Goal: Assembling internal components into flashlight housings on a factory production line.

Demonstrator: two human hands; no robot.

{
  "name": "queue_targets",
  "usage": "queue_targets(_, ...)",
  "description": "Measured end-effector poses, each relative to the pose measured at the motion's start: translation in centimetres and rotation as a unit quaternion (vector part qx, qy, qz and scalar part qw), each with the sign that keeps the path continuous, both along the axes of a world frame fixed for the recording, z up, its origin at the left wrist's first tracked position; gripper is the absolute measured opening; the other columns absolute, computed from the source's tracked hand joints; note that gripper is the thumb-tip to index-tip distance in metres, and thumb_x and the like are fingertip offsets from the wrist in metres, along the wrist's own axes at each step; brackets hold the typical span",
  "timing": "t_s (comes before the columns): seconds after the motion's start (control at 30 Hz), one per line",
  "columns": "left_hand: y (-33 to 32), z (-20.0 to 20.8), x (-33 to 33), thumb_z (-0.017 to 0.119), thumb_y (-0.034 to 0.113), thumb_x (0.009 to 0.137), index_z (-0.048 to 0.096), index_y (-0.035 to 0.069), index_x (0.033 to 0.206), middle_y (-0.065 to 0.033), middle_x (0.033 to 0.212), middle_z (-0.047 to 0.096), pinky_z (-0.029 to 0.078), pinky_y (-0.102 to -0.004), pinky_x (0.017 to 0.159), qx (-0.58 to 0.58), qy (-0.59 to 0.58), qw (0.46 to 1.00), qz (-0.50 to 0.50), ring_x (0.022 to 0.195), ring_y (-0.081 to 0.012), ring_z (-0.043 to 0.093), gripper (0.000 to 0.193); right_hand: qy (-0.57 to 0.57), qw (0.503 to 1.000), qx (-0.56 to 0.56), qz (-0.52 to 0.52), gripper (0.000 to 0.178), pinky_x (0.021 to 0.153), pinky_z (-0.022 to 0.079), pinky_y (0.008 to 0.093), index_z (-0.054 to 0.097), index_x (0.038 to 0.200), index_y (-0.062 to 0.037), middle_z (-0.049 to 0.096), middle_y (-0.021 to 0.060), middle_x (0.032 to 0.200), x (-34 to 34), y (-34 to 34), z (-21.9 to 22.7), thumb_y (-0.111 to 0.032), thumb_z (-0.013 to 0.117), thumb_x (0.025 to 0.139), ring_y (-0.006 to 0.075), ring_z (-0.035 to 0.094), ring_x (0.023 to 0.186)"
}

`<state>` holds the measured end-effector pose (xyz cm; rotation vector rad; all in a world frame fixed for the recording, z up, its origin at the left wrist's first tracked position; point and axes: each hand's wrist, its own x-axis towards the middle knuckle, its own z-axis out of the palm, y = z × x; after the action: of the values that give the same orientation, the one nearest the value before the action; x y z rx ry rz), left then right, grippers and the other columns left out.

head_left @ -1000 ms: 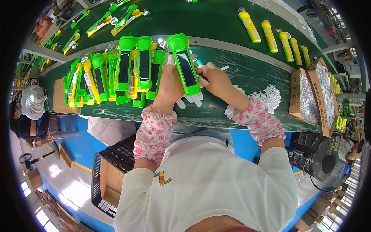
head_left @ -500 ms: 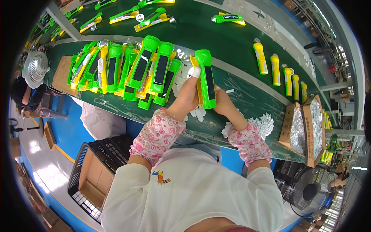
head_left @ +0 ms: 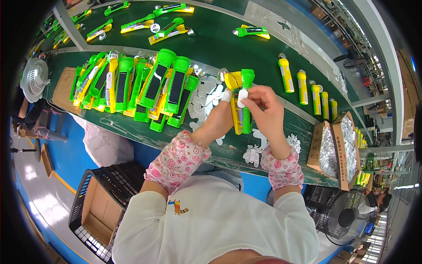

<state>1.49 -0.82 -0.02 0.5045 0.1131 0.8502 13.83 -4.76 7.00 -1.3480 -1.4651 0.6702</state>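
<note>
Green matting covers a long bench (head_left: pixel 272 145) that runs across the view, with a darker green belt (head_left: pixel 211 44) beyond it carrying scattered green and yellow flashlights. On the bench, to the person's left, a dense row of green and yellow flashlight bodies (head_left: pixel 145 88) lies side by side, each with a dark panel on its face. Small white oval pieces (head_left: pixel 204 94) are heaped just beside that row, and a smaller cluster of the same white pieces (head_left: pixel 252 152) lies near the bench edge between the forearms.

The left hand (head_left: pixel 217 121) is closed around a green and yellow flashlight (head_left: pixel 241 103), holding it above the bench with its head pointing away from the person; the index finger wears a white fingertip cover. The right hand (head_left: pixel 263 108) is raised just beside the flashlight, its thumb and forefinger pinched on a small white oval piece (head_left: pixel 242 97) pressed against the flashlight's side. Both forearms wear pink floral sleeve covers (head_left: pixel 178 160) over a white shirt.

Further right on the belt, yellow flashlights (head_left: pixel 303 86) lie in a line. An open cardboard box (head_left: pixel 338 152) holding silvery reflector parts sits at the right end of the bench, with a small pile of silvery parts (head_left: pixel 293 143) close to the right wrist. Below the bench, a black crate (head_left: pixel 103 193) holding a cardboard box stands on the blue floor. A white fan (head_left: pixel 35 79) sits at the far left, and a black fan (head_left: pixel 349 218) stands at the lower right.
</note>
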Motion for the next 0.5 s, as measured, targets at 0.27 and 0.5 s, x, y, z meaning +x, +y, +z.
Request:
queue_targets(0.27,0.5,-2.4,-1.4,0.064,0.029,0.091,0.033,0.014,0.138,-0.0042,0.127,0.050,0.043,-0.0428,0.098,0.027,-0.039,0.998,-0.046,0.120,-0.0186,0.050,0.058,-0.119,0.992,-0.013,0.029,0.021,0.056,0.044,0.0200,0.062,0.103,-0.0056,0.065,0.0026,0.079,0.0,-0.6,0.7,-0.007,0.070,0.083,0.0057,0.058,0.064)
queue_targets(0.5,0.2,-0.6,-1.0,0.048,0.030,0.099,0.041,0.013,0.125,-0.0045,0.109,0.053,0.044,-0.0385,0.093,0.002,-0.048,0.999,0.012,0.102,-0.0193,0.055,0.033,-0.279,0.956,0.071,-0.055,0.063,0.083,0.047,0.0383,0.048,0.134,-0.0082,0.051,0.0140,0.102,0.3,-2.8,0.7,-0.024,0.073,0.079,0.0307,0.054,0.098)
